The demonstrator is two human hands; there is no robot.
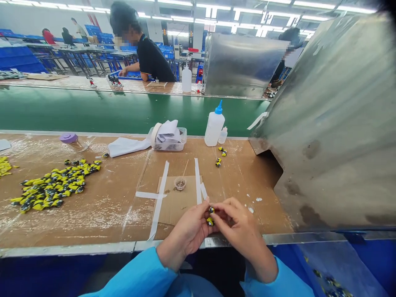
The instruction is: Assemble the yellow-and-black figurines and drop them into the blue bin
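The small yellow-and-black piece is held between the 2 bare hands, just above the front edge of the counter. The left hand has its grip narrow around the piece from the left, palm turned partly up; the right hand pinches the same piece between thumb and fingertips. Both wrists come out of bright blue sleeves. Beyond the hands, a cardboard pad lies between 2 long strips of white tape, and on it stands a small clear cup with a thin stick leaning in it. A few loose yellow-and-black pieces lie farther back, near a white bottle with a blue nozzle and a smaller bottle just beside it. A clear tub holds crumpled white material. Well off to the left spreads a large pile of similar pieces. Across the green belt, a person in a black top leans over a blue tray
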